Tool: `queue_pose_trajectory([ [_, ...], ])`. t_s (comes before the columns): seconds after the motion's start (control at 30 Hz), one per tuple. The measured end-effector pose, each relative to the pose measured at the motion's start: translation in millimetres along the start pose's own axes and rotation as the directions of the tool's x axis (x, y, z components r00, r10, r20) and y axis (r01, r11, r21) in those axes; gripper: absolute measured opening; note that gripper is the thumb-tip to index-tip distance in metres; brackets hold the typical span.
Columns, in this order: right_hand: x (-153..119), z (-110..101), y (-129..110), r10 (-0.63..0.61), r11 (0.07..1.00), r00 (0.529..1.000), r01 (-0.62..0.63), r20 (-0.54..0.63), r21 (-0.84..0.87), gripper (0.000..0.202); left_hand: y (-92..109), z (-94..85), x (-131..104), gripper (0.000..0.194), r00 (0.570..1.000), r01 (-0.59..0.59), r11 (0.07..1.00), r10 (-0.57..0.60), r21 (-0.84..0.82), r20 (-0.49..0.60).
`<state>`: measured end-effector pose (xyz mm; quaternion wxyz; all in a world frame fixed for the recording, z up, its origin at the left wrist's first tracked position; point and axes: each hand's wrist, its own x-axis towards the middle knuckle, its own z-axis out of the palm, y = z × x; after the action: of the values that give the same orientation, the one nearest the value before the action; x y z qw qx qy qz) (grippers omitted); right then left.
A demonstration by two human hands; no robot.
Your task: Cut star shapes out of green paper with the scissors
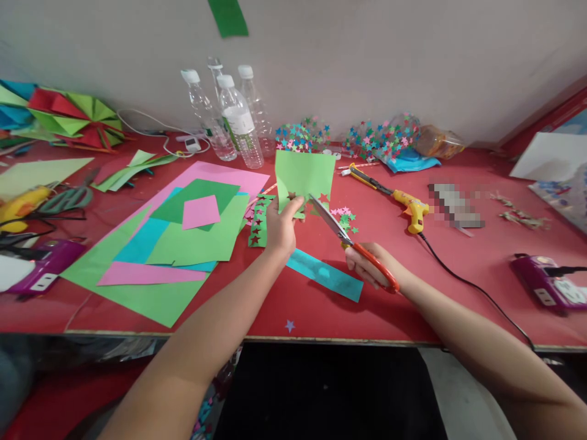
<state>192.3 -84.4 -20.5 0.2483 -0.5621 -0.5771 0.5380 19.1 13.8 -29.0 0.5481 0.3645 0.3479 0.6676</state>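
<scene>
The bottles [238,119], beyond the left grip [281,231] and a little to its left, could topple if brushed, since they stand tall and seem empty. Beyond and right of the right grip [367,266], the glue gun [415,211] could be dragged if its cord [440,264] caught on the right forearm. The right grip is wrapped round the handles of the scissors [339,229]; the tips point away and leftward, close beside the left thumb, so a slip could nick it. The left grip pinches the lower part of the paper [306,171], which stands up just beyond it. Held from one side only, the paper may bend and let a cut wander; I cannot tell whether the blades are biting. A low sweep might scatter the loose stars [351,220] beyond the right grip.

The tabletop [481,256] ends on the body side, well apart from both grips, and its bare red to the right of the right grip gives the most room. Left of the left grip, the sheets [211,244] crowd the surface. The blue strip [328,275] lies between the grips, on their near side. Nearer the front edge, below the left grip, sits a lone star [290,326].
</scene>
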Motion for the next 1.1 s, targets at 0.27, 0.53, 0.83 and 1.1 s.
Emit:
queue_pose_trajectory([
  [0.27,0.2,-3.2,5.1,-0.106,0.994,0.992,0.105,0.065,0.013,0.047,-7.3,1.5,-4.6,0.015,0.999,0.001,1.0,-0.002,0.024,0.038],
  [0.53,0.4,-2.7,9.6,-0.16,0.987,0.984,0.162,0.076,-0.02,0.053,-11.6,2.7,-10.9,0.016,0.996,0.034,0.998,-0.038,0.052,0.079],
  [0.83,-1.7,-2.4,4.0,-0.128,0.992,0.988,0.126,0.083,0.021,0.052,-13.6,1.6,-13.1,0.016,0.995,0.045,0.995,-0.053,0.086,0.082],
  [1.1,1.9,-1.2,11.3,-0.136,0.985,0.984,0.121,0.118,0.124,0.05,-12.4,2.0,-11.4,0.014,0.993,0.067,0.995,-0.074,0.077,0.094],
])
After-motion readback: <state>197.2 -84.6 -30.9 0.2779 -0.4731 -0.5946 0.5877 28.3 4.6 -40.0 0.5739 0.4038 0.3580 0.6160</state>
